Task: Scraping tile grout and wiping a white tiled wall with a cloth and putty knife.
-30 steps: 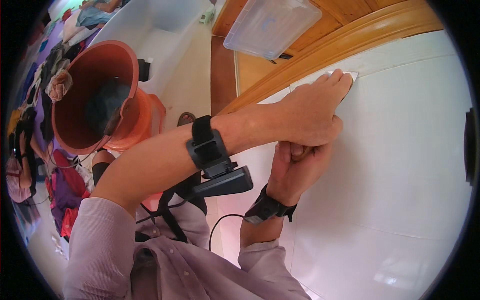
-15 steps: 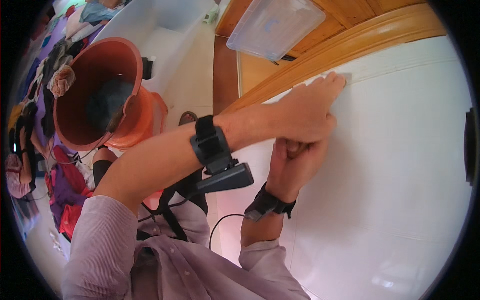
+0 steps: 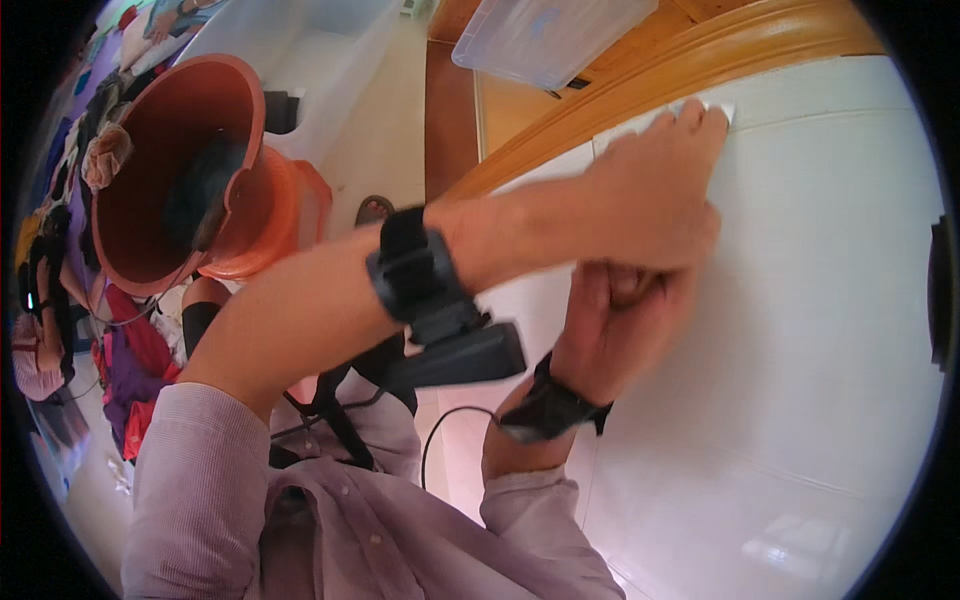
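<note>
My left hand [image 3: 650, 195] is stretched across to the upper right, its back toward me and its fingers bent together against a white tiled wall [image 3: 790, 300]. At its fingertips shows the edge of a small flat white piece [image 3: 729, 112]; the rest is covered by the hand. Directly below, my right hand [image 3: 635, 320] is closed, knuckles curled in, and touches the underside of the left hand. Whatever its fingers hold is hidden. Both wrists wear black straps with small devices and a cable.
A brown-red bucket [image 3: 112, 225] with dark wet cloth inside stands on an orange upturned bucket [image 3: 290, 215] at left. Beyond are a clear plastic tub [image 3: 550, 40], wooden trim [image 3: 640, 95] and heaped clothes [image 3: 140, 370]. Another person's arm [image 3: 48, 330] shows at far left.
Both hands have slid together up and to the right along the white wall. The white piece's edge now shows beyond the left fingertips.
</note>
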Tool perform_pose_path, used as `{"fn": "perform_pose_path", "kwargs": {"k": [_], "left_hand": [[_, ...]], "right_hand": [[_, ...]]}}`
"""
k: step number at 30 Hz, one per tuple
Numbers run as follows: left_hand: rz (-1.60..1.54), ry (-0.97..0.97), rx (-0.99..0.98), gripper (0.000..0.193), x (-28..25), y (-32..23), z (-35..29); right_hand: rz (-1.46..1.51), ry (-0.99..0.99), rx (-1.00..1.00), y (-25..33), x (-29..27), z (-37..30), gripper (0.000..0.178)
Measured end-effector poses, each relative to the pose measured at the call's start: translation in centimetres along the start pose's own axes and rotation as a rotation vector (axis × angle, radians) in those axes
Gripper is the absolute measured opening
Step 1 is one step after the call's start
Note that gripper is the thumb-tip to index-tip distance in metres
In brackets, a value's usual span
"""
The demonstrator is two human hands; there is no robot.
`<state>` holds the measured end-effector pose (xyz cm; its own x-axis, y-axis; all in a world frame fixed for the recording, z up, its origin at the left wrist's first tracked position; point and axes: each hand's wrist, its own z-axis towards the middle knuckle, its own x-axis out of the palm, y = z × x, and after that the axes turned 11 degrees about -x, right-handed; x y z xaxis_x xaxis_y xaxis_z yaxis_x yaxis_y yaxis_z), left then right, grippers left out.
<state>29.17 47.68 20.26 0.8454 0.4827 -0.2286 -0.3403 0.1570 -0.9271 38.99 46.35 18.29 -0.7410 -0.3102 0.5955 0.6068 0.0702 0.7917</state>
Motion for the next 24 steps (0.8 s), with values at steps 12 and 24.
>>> {"fn": "perform_pose_path", "kwargs": {"k": [12, 24], "left_hand": [[0.014, -0.066, 0.078, 0.065, -0.5, -0.3, -1.4], [-0.006, -0.049, 0.051, 0.064, -0.4, -0.3, 0.0]], "right_hand": [[-0.052, 0.142, -0.020, 0.3, 0.7, -1.3, 0.035], [-0.028, 0.116, -0.052, 0.1, 0.8, 0.2, 0.020]]}}
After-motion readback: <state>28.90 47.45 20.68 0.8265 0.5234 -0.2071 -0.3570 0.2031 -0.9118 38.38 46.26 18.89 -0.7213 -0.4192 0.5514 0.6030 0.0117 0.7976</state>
